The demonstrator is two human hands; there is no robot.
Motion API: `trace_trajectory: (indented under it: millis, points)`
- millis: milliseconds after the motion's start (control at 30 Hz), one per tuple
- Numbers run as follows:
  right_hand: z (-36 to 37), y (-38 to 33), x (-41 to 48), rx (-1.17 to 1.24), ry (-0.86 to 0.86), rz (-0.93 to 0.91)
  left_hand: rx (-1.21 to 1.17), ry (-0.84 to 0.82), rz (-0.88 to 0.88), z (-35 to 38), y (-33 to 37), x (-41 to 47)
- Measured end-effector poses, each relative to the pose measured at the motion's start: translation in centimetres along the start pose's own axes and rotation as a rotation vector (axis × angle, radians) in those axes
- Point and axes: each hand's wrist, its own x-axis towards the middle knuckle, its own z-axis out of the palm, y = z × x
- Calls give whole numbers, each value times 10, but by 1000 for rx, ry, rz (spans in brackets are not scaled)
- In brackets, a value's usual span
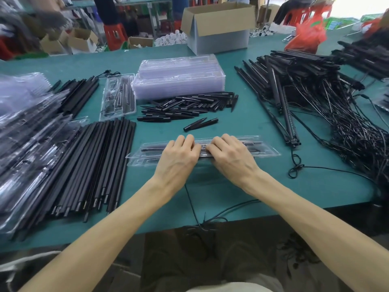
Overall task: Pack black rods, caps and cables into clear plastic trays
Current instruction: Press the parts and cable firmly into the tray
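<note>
Ctr of worktop [263, 186]: clear tray [266, 149] lies crosswise w/ black rods [152, 146] inside, its middle hidden under both hands. L hand [179, 158] & R hand [230, 155]: fingers curled, clamped on the tray; thumbs out of sight. Loose rod pile [105, 161] just beside tray's L end; caps [189, 106] behind; cable tangle [353, 140] at R. Open room btwn tray & near edge, crossed by a stray cable [192, 204].

1. Tray [267, 151]: clear plastic, glossy, glare streaks.
2. Table [231, 186] under tray: green, matt, felt-like.
3. Rods [101, 165] left of tray: black, satin sheen.
4. Caps [189, 106] beyond tray: black, smooth, slight gloss.
5. Box [219, 20] far beyond tray: brown cardboard, matt.
</note>
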Motion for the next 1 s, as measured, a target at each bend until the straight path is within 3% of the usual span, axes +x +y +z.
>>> trace_trajectory:
  millis: [200,1000]
  points:
    - [-12,-2,-5,32,29,-58,102,-26,48,-7,16,3]
    - [-23,6,-6,64,-2,-134,122,-16,90,-17,19,-3]
